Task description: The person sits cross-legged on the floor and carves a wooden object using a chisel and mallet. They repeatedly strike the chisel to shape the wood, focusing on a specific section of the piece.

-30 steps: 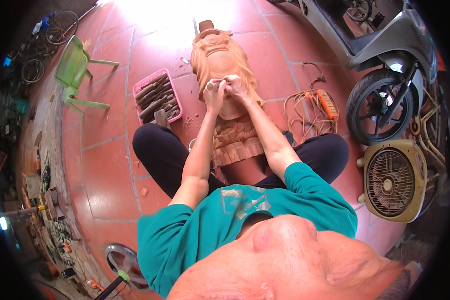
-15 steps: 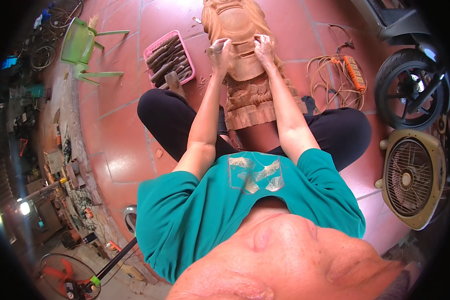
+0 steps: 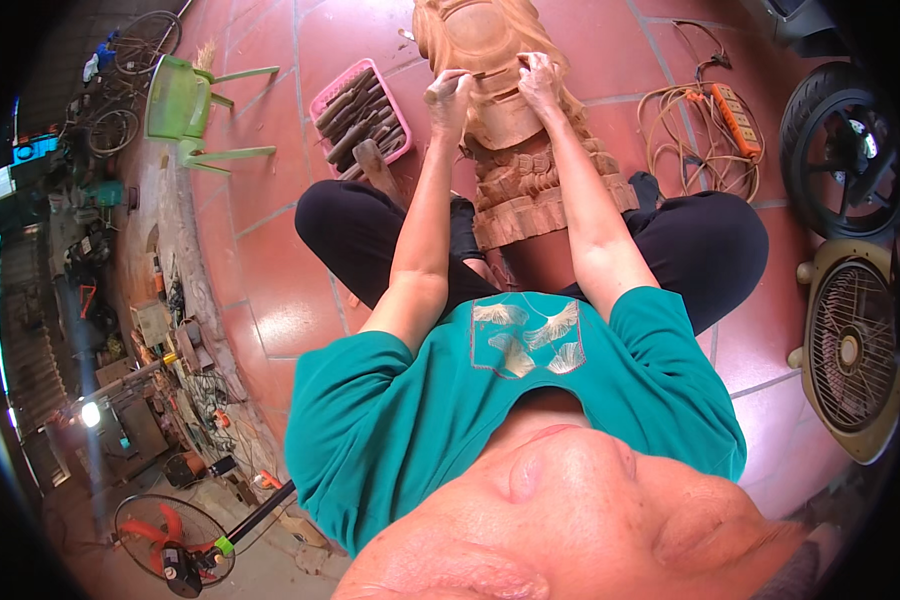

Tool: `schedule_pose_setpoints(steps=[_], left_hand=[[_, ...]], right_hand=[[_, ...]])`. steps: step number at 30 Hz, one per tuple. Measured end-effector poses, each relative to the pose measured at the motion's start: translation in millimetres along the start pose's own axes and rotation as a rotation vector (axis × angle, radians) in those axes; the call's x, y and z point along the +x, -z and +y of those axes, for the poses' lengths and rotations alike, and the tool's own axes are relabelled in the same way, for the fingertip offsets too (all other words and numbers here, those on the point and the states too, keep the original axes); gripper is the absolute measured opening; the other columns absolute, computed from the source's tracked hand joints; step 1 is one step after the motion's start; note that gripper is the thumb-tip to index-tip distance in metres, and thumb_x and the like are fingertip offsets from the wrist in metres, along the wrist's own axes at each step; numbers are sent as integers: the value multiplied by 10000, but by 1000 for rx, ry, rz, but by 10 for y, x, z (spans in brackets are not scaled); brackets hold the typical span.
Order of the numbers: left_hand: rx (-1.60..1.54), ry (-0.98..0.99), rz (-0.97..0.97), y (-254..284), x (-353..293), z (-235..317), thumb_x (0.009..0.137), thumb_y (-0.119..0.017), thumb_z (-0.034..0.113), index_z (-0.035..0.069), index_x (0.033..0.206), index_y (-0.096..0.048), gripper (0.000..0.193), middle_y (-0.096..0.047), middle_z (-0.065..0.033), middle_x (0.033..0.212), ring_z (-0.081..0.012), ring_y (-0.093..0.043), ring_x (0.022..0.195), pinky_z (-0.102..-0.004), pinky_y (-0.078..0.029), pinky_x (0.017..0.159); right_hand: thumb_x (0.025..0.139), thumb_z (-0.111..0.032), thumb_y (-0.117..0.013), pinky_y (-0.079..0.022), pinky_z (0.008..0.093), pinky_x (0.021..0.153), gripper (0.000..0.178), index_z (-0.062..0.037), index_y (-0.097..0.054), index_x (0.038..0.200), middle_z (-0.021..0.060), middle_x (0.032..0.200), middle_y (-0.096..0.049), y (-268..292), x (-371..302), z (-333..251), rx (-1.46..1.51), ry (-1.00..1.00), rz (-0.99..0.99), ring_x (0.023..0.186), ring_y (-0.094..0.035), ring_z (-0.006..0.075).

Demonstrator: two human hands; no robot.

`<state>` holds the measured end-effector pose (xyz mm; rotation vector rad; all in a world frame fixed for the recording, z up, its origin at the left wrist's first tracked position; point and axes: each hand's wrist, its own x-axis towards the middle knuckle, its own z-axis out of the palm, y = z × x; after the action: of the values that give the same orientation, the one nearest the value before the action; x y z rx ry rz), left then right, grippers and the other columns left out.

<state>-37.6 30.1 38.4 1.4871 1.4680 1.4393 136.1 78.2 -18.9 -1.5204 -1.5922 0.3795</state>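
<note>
A carved reddish-brown wooden figure (image 3: 510,125) lies on the floor between my bent legs, its ridged base toward me and its far end cut off by the upper edge. My left hand (image 3: 448,97) is closed at the figure's left side, fingers curled. My right hand (image 3: 539,82) is closed at its right side, with thumb and fingers pinched together. A thin dark line runs across the wood between the hands; whether it is a tool or a groove I cannot tell. What either hand grips is too small to make out.
A pink basket (image 3: 407,128) of dark-handled tools stands left of the figure, with a wooden mallet (image 3: 375,165) beside it. On the right lie an orange power strip (image 3: 736,120) and a coiled cord, near a wheel (image 3: 842,150) and a box fan (image 3: 852,350). A green chair (image 3: 178,100) stands far left.
The whole view has shifted, so things sit further right. Both hands stay closed over the figure, now slightly higher in the picture.
</note>
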Motion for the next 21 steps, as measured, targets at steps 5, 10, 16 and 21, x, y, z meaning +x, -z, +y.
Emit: schedule_pose_setpoints(steps=[5, 10, 16, 21], left_hand=[[-293, 139, 66, -61, 7, 57, 892, -631, 88, -18, 991, -646, 146, -674, -64, 851, -122, -636, 785, -257, -514, 711], [-125, -12, 93, -160, -6, -77, 890, -634, 71, -11, 998, -647, 137, -666, -51, 837, -108, -626, 769, -252, -507, 710], [-59, 64, -21, -80, 0, -9, 904, -619, 86, -11, 996, -645, 136, -664, -52, 814, -107, -622, 760, -249, -502, 690], [-247, 83, 88, -110, 56, 30, 907, -617, 100, -11, 988, -642, 140, -664, -55, 827, -100, -609, 753, -251, -498, 689]], right_hand=[[838, -97, -591, -389, 401, 958, 256, -113, -669, 1081, 56, 1098, -660, 29, -17, -34, 1, 32, 31, 1104, -574, 228], [833, -93, -594, -387, 402, 964, 255, -113, -666, 1077, 62, 1096, -653, 64, -20, -67, 29, 45, 13, 1106, -567, 234], [825, -73, -608, -383, 401, 969, 258, -131, -661, 1071, 61, 1080, -642, 48, -27, -64, 1, 40, 34, 1105, -553, 229], [831, -78, -612, -391, 399, 968, 256, -140, -657, 1075, 69, 1076, -636, 33, -32, -57, 28, 43, 20, 1103, -552, 251]])
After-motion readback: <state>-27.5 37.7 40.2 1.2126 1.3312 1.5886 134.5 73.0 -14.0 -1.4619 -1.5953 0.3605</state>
